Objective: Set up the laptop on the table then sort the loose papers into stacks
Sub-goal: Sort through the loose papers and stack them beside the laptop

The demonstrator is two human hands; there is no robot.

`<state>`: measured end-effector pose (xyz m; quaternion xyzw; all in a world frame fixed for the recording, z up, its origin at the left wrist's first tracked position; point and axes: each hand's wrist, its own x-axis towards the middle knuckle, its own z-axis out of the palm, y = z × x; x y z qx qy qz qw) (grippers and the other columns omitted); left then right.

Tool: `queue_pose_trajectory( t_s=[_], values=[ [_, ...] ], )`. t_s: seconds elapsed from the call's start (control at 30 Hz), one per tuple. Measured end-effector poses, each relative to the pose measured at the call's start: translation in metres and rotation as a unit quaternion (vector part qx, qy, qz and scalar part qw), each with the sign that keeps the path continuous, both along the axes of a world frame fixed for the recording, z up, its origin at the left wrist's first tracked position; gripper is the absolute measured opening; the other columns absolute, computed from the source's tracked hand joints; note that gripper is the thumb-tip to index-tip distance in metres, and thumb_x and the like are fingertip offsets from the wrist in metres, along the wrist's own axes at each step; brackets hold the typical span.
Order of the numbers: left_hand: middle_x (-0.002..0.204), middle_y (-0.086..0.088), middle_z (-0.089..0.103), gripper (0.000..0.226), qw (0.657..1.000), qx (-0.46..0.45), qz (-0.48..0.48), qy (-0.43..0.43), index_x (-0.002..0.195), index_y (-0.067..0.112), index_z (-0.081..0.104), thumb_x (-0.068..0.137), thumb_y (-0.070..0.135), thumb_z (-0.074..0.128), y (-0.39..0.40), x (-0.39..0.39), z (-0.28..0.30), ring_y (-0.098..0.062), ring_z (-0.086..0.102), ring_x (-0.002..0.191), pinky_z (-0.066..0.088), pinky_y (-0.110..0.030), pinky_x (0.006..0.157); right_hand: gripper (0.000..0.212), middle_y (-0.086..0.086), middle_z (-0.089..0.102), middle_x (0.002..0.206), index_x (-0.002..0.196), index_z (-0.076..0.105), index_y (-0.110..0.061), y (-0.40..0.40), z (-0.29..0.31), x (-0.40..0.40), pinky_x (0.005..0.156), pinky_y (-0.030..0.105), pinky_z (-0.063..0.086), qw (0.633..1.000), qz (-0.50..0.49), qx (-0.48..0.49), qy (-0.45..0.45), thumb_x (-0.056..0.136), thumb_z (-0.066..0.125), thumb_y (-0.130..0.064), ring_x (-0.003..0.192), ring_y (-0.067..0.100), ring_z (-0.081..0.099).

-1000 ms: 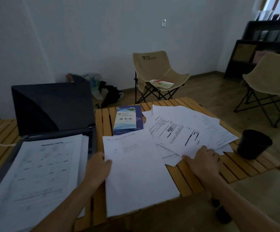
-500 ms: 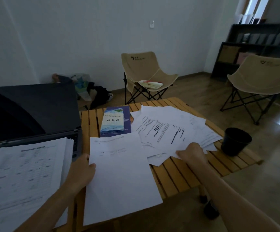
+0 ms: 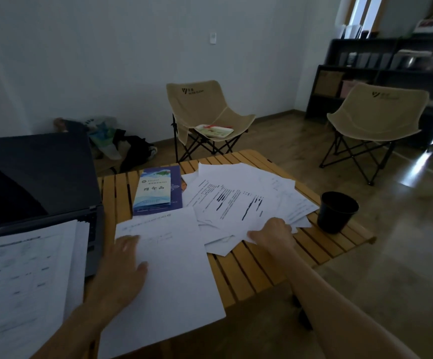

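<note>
At the lower centre, the left hand (image 3: pixel 122 270) lies flat with fingers spread on a single white sheet (image 3: pixel 173 268) that overhangs the near edge of the slatted tabletop (image 3: pixel 256 265). Just right of it, the right hand (image 3: pixel 272 233) closes on the near edge of the fanned loose papers (image 3: pixel 238 200). At the left, the laptop (image 3: pixel 33 177) stands open with a printed stack (image 3: pixel 20 281) covering its keyboard, so setup looks finished and sorting is in hand. Next, I judge, the right hand must draw sheets from the fan onto a stack. Compared with half a second earlier, the left hand has slid from the sheet's left edge onto its face.
</note>
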<state>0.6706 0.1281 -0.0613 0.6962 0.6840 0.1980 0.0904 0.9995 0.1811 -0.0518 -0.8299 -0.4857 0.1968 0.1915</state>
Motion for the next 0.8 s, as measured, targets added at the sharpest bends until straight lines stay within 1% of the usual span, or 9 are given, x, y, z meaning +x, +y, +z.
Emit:
queue_pose_trajectory(
  t_s=[0.07, 0.17, 0.23, 0.3, 0.37, 0.5, 0.63, 0.73, 0.8],
  values=[
    [0.161, -0.001, 0.020, 0.062, 0.996, -0.020, -0.079, 0.039, 0.152, 0.021, 0.025, 0.098, 0.041, 0.048, -0.001, 0.022, -0.004, -0.019, 0.019, 0.147, 0.013, -0.036, 0.119, 0.058, 0.014, 0.057, 0.125, 0.119, 0.057, -0.002, 0.000, 0.003, -0.001, 0.083, 0.037, 0.051, 0.999, -0.018, 0.006, 0.036, 0.083, 0.074, -0.045, 0.119, 0.032, 0.049],
    [0.163, 0.006, 0.008, 0.060, 0.984, -0.025, -0.158, 0.078, 0.155, 0.028, 0.018, 0.101, 0.048, 0.036, 0.000, 0.062, -0.009, -0.015, 0.006, 0.150, 0.001, -0.033, 0.119, 0.041, 0.012, 0.062, 0.105, 0.110, 0.061, -0.001, 0.001, 0.007, -0.002, 0.081, 0.034, 0.053, 0.988, -0.054, 0.031, 0.144, 0.088, 0.070, -0.035, 0.098, 0.028, 0.057],
    [0.164, 0.005, 0.005, 0.057, 0.977, -0.019, -0.191, 0.095, 0.155, 0.027, 0.015, 0.103, 0.044, 0.032, 0.008, 0.087, -0.008, -0.014, 0.004, 0.150, -0.001, -0.032, 0.119, 0.039, 0.014, 0.060, 0.101, 0.116, 0.058, 0.006, 0.003, 0.010, -0.003, 0.079, 0.033, 0.050, 0.972, -0.082, 0.033, 0.217, 0.092, 0.067, -0.023, 0.100, 0.031, 0.060],
    [0.164, 0.003, 0.006, 0.057, 0.971, -0.008, -0.218, 0.099, 0.155, 0.024, 0.014, 0.104, 0.040, 0.032, 0.021, 0.109, -0.005, -0.015, 0.005, 0.150, 0.001, -0.033, 0.120, 0.039, 0.017, 0.061, 0.116, 0.122, 0.054, 0.008, 0.007, 0.009, 0.000, 0.083, 0.034, 0.050, 0.952, -0.111, 0.033, 0.285, 0.091, 0.064, -0.014, 0.106, 0.033, 0.060],
    [0.164, 0.002, 0.007, 0.057, 0.965, -0.022, -0.243, 0.099, 0.156, 0.023, 0.014, 0.104, 0.038, 0.032, 0.036, 0.127, -0.004, -0.016, 0.005, 0.150, 0.002, -0.035, 0.121, 0.039, 0.011, 0.057, 0.109, 0.127, 0.051, 0.005, 0.007, 0.011, 0.003, 0.081, 0.033, 0.049, 0.933, -0.135, 0.032, 0.333, 0.092, 0.059, -0.012, 0.096, 0.028, 0.057],
    [0.162, -0.002, 0.018, 0.052, 0.958, -0.047, -0.259, 0.118, 0.153, 0.020, 0.023, 0.103, 0.032, 0.032, 0.050, 0.152, -0.017, -0.020, 0.016, 0.148, 0.011, -0.040, 0.122, 0.019, 0.014, 0.060, 0.090, 0.107, 0.056, 0.004, 0.003, 0.018, 0.004, 0.054, 0.029, 0.048, 0.921, -0.152, 0.078, 0.349, 0.092, 0.058, -0.008, 0.069, 0.024, 0.056],
    [0.149, -0.003, 0.043, 0.044, 0.970, 0.013, -0.230, 0.070, 0.144, 0.021, 0.041, 0.101, 0.029, 0.040, 0.056, 0.160, -0.015, -0.020, 0.036, 0.137, 0.021, -0.036, 0.116, 0.016, 0.023, 0.067, 0.094, 0.095, 0.061, 0.000, -0.006, 0.021, -0.005, 0.063, 0.044, 0.059, 0.954, -0.079, 0.091, 0.274, 0.084, 0.048, 0.001, 0.080, 0.044, 0.070],
    [0.142, -0.008, 0.049, 0.042, 0.978, 0.035, -0.204, -0.023, 0.142, 0.017, 0.045, 0.101, 0.027, 0.045, 0.064, 0.157, -0.003, -0.023, 0.044, 0.130, 0.029, -0.033, 0.111, 0.032, 0.009, 0.063, 0.094, 0.116, 0.060, -0.009, -0.021, 0.049, 0.000, 0.078, 0.041, 0.058, 0.982, -0.045, 0.166, 0.077, 0.087, 0.046, -0.002, 0.087, 0.029, 0.064],
    [0.143, -0.009, 0.047, 0.043, 0.978, 0.043, -0.181, -0.094, 0.142, 0.015, 0.045, 0.100, 0.025, 0.049, 0.070, 0.154, 0.008, -0.025, 0.044, 0.130, 0.032, -0.034, 0.112, 0.033, 0.007, 0.067, 0.104, 0.123, 0.061, -0.016, -0.031, 0.081, 0.006, 0.077, 0.035, 0.050, 0.969, -0.024, 0.234, -0.080, 0.095, 0.044, -0.010, 0.091, 0.026, 0.062]
  ],
)
